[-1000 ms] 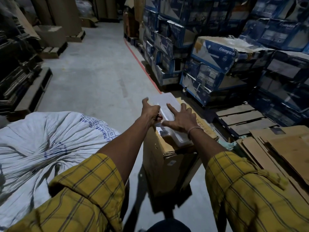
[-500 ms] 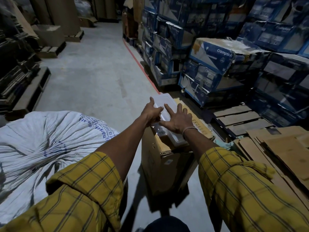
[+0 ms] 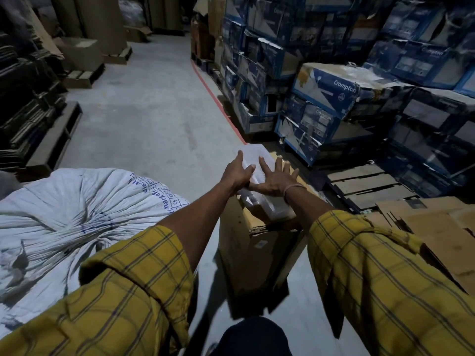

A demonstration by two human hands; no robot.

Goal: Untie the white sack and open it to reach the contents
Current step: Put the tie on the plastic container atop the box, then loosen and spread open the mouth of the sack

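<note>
Hands [image 3: 259, 176] spread off the gathered, creased white sack [image 3: 64, 222].

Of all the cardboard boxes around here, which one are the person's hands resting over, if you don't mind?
The plain brown box standing alone in the aisle, with a clear plastic container on top; the blue printed boxes are stacked on pallets beyond it.

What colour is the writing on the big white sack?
Blue writing on the white sack, clearest in the head view.
</note>
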